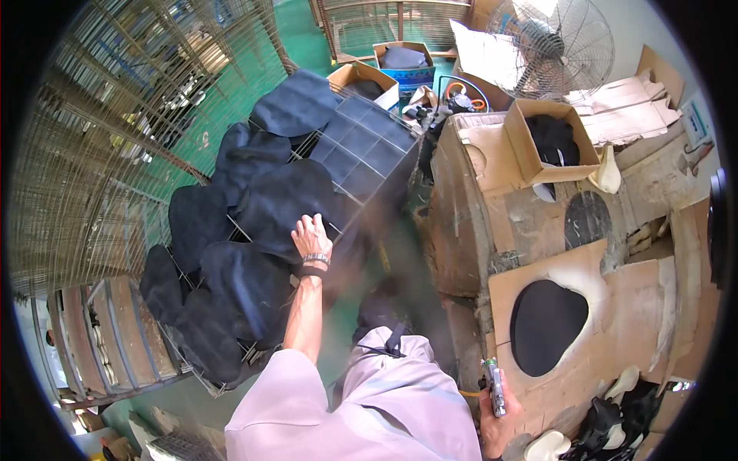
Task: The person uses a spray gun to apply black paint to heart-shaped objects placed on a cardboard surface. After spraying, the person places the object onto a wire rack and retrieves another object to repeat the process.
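My left hand (pixel 312 237), wearing a metal watch, reaches over the lower right edge of a black rounded sheet piece (pixel 280 201) on a wire rack (pixel 357 146). Its fingers are curled closed, and their tips are hidden. Low on the right, my right hand (pixel 500 421) grips a small metal spray gun (pixel 494 386). Beside it, a flat black foam-like pad (pixel 547 326), rounded and narrowing at one end, lies on a cardboard sheet (pixel 523 281). A whitish film marks the cardboard around the pad.
Several more black pieces (pixel 234 284) cover the rack. On the cardboard-covered bench stands an open carton (pixel 552 142) of black parts, a pale saddle-shaped piece (pixel 606 170) beside it. Behind are a large fan (pixel 550 46) and more cartons (pixel 403 63). Wire racks (pixel 115 146) line the left.
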Action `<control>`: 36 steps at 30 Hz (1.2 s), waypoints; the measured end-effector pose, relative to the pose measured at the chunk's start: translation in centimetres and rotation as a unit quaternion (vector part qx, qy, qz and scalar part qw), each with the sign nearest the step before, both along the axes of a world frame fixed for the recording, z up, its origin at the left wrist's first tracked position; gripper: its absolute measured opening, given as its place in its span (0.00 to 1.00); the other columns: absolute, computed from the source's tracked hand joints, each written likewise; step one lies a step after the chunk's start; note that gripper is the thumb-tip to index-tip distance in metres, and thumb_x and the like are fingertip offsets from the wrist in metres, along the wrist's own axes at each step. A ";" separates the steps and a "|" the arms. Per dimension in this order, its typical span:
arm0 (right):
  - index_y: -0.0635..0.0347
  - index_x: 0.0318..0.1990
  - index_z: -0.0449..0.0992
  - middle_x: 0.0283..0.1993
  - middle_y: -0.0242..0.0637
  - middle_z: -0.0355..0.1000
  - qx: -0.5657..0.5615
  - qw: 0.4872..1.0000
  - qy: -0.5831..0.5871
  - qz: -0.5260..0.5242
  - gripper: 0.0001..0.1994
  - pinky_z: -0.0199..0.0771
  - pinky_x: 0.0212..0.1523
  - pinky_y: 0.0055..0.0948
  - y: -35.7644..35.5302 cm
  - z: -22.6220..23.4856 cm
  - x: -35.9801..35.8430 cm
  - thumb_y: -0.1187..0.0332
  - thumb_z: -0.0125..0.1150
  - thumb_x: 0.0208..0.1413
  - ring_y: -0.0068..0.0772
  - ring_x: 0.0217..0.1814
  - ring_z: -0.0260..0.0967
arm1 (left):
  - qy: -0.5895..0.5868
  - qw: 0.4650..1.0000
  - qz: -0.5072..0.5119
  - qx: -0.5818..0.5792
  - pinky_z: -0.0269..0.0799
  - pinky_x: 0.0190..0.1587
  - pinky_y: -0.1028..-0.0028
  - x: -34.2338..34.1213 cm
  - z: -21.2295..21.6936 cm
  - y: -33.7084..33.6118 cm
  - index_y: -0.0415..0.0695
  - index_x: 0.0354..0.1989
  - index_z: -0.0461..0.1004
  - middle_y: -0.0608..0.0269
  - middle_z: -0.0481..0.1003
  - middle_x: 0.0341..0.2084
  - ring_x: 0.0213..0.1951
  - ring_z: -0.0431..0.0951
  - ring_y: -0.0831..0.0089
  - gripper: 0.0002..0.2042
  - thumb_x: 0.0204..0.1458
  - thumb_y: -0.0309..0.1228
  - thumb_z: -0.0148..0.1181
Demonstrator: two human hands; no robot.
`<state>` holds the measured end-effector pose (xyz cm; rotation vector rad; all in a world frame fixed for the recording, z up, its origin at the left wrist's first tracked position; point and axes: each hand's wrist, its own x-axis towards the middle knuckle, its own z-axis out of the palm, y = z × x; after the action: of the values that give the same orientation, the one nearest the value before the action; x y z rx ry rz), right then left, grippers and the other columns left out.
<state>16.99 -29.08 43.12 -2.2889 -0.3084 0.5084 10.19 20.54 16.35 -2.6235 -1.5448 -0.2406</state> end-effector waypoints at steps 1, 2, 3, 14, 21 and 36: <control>0.71 0.62 0.72 0.34 0.39 0.75 0.008 1.000 -0.005 0.004 0.24 0.71 0.37 0.26 0.2 -0.1 0.0 0.74 0.63 0.57 0.24 0.33 0.68 | 0.005 1.000 -0.009 0.008 0.69 0.46 0.57 -0.1 -0.4 0.3 0.52 0.47 0.76 0.61 0.74 0.41 0.48 0.74 0.59 0.16 0.48 0.26 0.59; 0.72 0.62 0.72 0.34 0.39 0.75 0.014 1.000 -0.007 0.008 0.24 0.71 0.38 0.26 0.3 -0.3 0.1 0.74 0.63 0.57 0.24 0.33 0.68 | -0.010 1.000 -0.018 0.015 0.69 0.46 0.57 -0.3 -0.8 0.3 0.51 0.47 0.76 0.60 0.76 0.39 0.46 0.76 0.58 0.15 0.49 0.26 0.58; 0.72 0.62 0.72 0.34 0.39 0.75 0.020 1.000 -0.008 0.013 0.24 0.71 0.38 0.26 0.3 -0.6 0.2 0.74 0.63 0.57 0.24 0.33 0.68 | -0.039 0.999 -0.019 0.029 0.69 0.46 0.57 -0.5 -1.2 0.2 0.50 0.47 0.76 0.60 0.76 0.38 0.45 0.76 0.58 0.16 0.48 0.26 0.57; 0.70 0.62 0.72 0.33 0.38 0.75 0.018 1.000 -0.011 0.016 0.25 0.71 0.38 0.26 0.3 -1.5 0.4 0.74 0.64 0.57 0.24 0.33 0.68 | -0.157 0.986 -0.050 -0.013 0.69 0.45 0.57 1.4 1.1 -8.2 0.48 0.51 0.74 0.57 0.72 0.41 0.46 0.73 0.58 0.19 0.47 0.29 0.63; 0.68 0.62 0.73 0.31 0.38 0.73 0.026 0.998 -0.038 -0.040 0.24 0.70 0.35 0.26 -0.9 -1.9 -0.4 0.74 0.64 0.56 0.23 0.31 0.66 | -0.164 0.939 -0.245 -0.177 0.71 0.48 0.56 5.0 0.5 -12.4 0.47 0.52 0.74 0.53 0.73 0.41 0.46 0.75 0.55 0.20 0.49 0.30 0.62; 0.66 0.61 0.74 0.41 0.46 0.78 0.019 0.915 -0.167 -0.368 0.26 0.76 0.41 0.29 -9.9 1.4 -3.0 0.79 0.68 0.52 0.35 0.37 0.77 | 0.160 0.752 -0.243 -0.591 0.79 0.46 0.70 7.8 -23.8 -13.8 0.36 0.48 0.82 0.54 0.84 0.38 0.42 0.83 0.67 0.18 0.49 0.30 0.66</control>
<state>13.96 -38.97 44.50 -2.2343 0.3817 -0.2745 18.03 6.71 -7.40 -3.5359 -0.9234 1.6056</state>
